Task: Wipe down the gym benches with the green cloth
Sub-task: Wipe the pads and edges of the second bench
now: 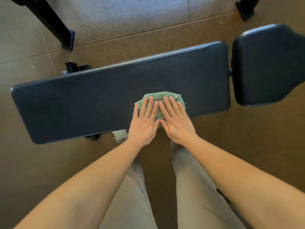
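Both hands lie flat on the green cloth (160,96), side by side in the middle of the frame. The left hand (145,123) has its fingers straight and slightly spread, with the fingertips on the cloth's left part. The right hand (177,123) is equally flat, its fingers straight and resting across the cloth's right part. The two thumbs nearly meet over the cloth's near edge. Neither hand curls round the cloth; they press on it with open palms.

There is one cloth, bunched into a rounded pad. It sits on the bench (92,101), right of the bench's centre and close to its near edge. The bench top is a long dark padded slab running from the left of the frame to the right. A second, shorter pad (264,66) lies just beside its right end, separated by a narrow gap.

Two black frame legs stand on the floor (132,17), one at upper left (49,19) and one at upper right (245,10). The person's two legs in light trousers (132,195) fill the lower middle of the frame.
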